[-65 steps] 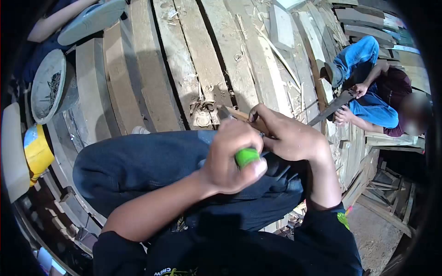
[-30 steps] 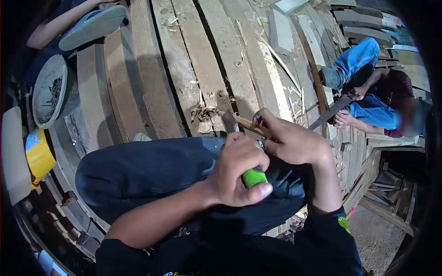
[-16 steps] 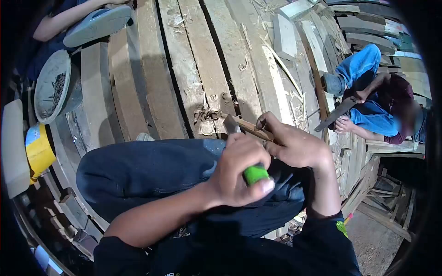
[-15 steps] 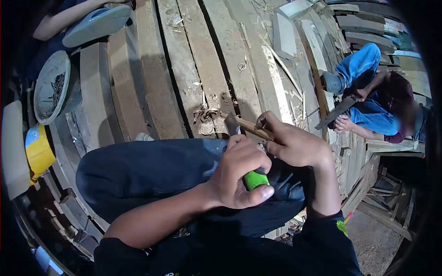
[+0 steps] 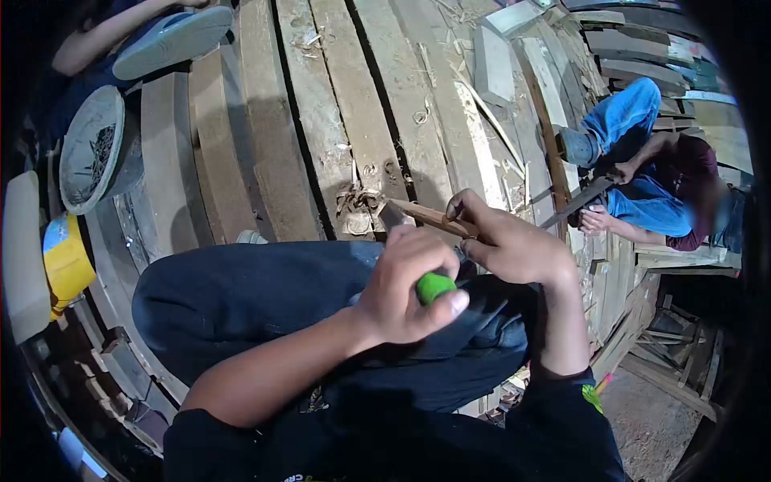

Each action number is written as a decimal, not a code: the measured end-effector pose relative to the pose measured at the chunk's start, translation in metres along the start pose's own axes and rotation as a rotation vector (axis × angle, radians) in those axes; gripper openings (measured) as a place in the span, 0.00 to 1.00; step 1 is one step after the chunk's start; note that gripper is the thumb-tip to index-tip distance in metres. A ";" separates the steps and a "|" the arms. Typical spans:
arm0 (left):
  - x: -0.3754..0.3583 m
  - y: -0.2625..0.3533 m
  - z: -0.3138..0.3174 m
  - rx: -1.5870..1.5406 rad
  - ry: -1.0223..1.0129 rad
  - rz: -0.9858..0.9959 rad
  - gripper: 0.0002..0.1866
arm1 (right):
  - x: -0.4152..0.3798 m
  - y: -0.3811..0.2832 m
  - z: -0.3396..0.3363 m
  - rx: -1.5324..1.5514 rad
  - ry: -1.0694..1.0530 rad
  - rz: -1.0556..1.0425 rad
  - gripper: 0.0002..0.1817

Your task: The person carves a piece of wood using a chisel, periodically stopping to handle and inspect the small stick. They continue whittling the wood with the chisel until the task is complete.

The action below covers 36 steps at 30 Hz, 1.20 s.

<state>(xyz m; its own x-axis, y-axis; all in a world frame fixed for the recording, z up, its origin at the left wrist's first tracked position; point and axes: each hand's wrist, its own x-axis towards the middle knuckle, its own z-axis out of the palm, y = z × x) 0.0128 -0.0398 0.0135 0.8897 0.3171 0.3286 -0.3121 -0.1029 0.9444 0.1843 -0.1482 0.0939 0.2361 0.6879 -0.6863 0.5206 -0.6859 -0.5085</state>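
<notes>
My left hand (image 5: pixel 414 281) is closed around a green-handled chisel (image 5: pixel 436 287). Its short metal blade points away from me and lies against the far end of a thin wooden stick (image 5: pixel 434 217). My right hand (image 5: pixel 514 245) pinches the near end of that stick between thumb and fingers. Both hands are above my folded legs (image 5: pixel 265 297), which are in dark trousers. Just beyond the blade, curled brown shavings (image 5: pixel 359 205) lie on the planks. Part of the chisel is hidden by my left fingers.
Wooden planks (image 5: pixel 321 104) with dark gaps make up the floor. At left stand a bucket (image 5: pixel 76 177) with dark, thin pieces inside and a yellow container (image 5: pixel 68 261). On the right, a seated co-worker (image 5: pixel 642 169) holds a saw (image 5: pixel 578 201). Another person's sandal (image 5: pixel 173 44) shows upper left.
My left hand and the chisel have shifted slightly forward and left, and the handle has tilted. The right hand keeps its hold on the stick. The co-worker's saw has moved lower left.
</notes>
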 end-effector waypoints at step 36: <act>0.020 0.016 -0.028 0.105 0.367 -0.003 0.16 | 0.017 -0.039 0.013 0.140 0.875 -0.920 0.18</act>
<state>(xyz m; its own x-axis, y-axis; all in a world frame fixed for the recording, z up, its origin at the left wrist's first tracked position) 0.0164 -0.0089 0.0345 0.7063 0.6320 0.3189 -0.2567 -0.1912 0.9474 0.1573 -0.1129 0.0953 0.3234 0.8100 0.4891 0.7013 0.1419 -0.6986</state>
